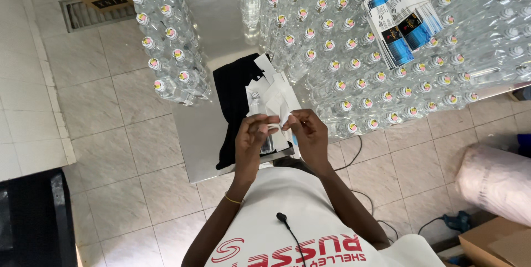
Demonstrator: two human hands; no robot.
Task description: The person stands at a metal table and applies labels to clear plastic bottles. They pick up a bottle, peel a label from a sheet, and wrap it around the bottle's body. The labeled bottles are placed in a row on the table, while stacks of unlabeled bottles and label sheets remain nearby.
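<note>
Pinched between both hands: small white label strip (275, 127), held at fingertips just above the table edge. Left hand (250, 140) closed on the strip's left end, thumb and forefinger tight; right hand (307, 134) closed on its right end, same narrow pinch. Held near frame centre, hands almost touching. Directly under the hands, a small clear bottle (267, 144), mostly hidden, contact with either hand not clear. At 12 o'clock from the hands, loose pile of white backing papers (272, 92) lying partly on a black cloth (235, 101), cloth draped over the steel table (199, 140) at 10 o'clock. Massed clear bottles with round coloured caps (354, 51) at 1 o'clock, packed tight in rows; second block of bottles (168, 40) at 11 o'clock, well apart from the first by a bare table strip. Stack of blue, black and white printed labels (401, 21) resting on bottle caps at 2 o'clock. Thin gold bangle (233, 199) on left wrist. Pink wrapped bundle (495, 181) on tiled floor at 4 o'clock.
</note>
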